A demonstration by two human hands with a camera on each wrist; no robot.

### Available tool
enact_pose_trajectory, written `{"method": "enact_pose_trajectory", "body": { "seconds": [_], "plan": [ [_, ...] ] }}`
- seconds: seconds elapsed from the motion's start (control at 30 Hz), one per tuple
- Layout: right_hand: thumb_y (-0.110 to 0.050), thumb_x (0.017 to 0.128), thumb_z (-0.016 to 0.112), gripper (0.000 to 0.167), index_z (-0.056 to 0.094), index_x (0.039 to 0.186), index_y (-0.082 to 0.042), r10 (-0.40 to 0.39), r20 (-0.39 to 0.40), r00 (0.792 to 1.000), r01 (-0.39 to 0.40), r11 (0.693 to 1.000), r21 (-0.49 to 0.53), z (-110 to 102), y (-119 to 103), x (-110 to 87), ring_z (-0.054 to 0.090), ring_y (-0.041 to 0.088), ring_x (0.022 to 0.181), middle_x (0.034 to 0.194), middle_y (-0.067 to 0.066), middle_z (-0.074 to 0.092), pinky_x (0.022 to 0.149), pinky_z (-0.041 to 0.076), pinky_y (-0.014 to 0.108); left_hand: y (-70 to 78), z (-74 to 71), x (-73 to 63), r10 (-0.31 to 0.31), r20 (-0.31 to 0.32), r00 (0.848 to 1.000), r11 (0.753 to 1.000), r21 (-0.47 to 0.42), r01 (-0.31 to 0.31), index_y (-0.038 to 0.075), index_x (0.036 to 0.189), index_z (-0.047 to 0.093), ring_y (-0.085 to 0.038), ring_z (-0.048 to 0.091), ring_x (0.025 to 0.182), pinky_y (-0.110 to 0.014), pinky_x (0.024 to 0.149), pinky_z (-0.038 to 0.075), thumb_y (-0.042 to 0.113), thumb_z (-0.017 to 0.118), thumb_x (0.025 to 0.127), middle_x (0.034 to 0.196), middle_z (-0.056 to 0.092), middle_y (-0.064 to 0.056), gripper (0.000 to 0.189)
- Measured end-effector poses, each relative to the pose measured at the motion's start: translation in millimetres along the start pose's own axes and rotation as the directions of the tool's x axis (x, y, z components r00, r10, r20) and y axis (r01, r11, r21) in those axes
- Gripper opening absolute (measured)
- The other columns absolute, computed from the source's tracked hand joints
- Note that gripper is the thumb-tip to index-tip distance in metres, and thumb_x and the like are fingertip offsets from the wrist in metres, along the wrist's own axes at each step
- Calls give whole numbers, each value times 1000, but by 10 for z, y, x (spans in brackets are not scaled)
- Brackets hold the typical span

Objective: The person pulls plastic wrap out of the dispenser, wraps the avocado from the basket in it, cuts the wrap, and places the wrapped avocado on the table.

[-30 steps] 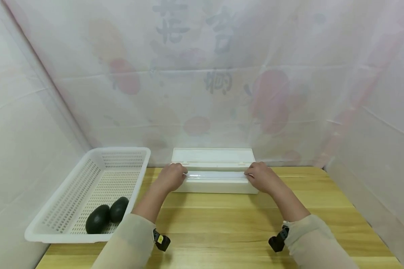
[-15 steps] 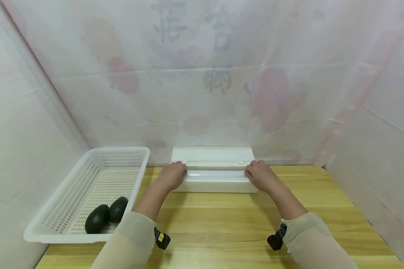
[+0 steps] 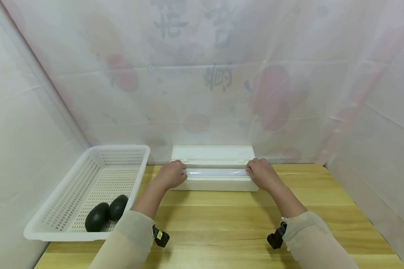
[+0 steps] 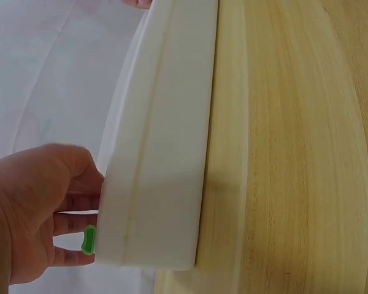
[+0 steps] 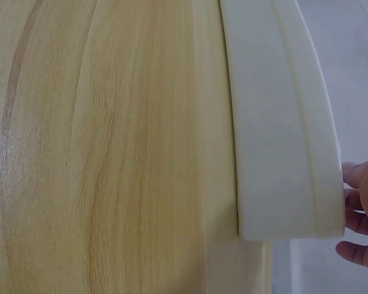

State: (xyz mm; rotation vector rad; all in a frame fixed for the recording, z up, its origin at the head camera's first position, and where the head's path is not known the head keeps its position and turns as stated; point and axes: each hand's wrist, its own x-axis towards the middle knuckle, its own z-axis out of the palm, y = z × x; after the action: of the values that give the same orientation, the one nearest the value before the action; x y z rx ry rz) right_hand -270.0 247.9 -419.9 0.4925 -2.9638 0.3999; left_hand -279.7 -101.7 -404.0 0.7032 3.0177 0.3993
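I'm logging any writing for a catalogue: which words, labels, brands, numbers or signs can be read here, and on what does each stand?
No text can be read for certain.
Backdrop: faint grey characters, too blurred to read.
Yellow patch on the black left-wrist device: too small to read any mark.
White box: no writing visible.

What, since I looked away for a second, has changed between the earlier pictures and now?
Little: the left hand and right hand seem curled in more at the ends of the shiny film, their fingertips less visible; the head view also shifted slightly. Nothing was visibly taken up or let go. The open white box, basket and two dark green fruits stayed put.
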Motion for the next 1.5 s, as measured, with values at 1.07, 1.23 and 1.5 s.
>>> {"method": "enact_pose_trajectory", "body": {
  "seconds": [1.07,1.23,1.5],
  "plan": [
    [-14,104,48,25,65,111,2,72,-56,996,-59,978,199,-5,-17,15,61,30,92,104,17,66,84,50,48,-53,70,16,-89,-181,980,975,-215,49,8,99,75,-22,69,93,-34,80,56,16,64,96,98,74,-4,14],
    [-16,103,52,25,69,114,-1,129,-43,991,-112,952,284,-3,12,19,65,23,84,100,14,70,78,52,42,-48,68,14,-106,-145,984,958,-279,62,7,101,75,-22,68,96,-33,82,56,15,65,95,102,74,-5,14],
    [-16,97,59,26,70,113,1,102,13,995,-100,929,357,-113,63,43,67,23,85,96,12,72,71,52,36,-64,32,61,-95,-97,991,955,-291,63,2,117,71,-26,66,107,-36,89,55,1,67,91,116,71,-11,27]
  ]
}}
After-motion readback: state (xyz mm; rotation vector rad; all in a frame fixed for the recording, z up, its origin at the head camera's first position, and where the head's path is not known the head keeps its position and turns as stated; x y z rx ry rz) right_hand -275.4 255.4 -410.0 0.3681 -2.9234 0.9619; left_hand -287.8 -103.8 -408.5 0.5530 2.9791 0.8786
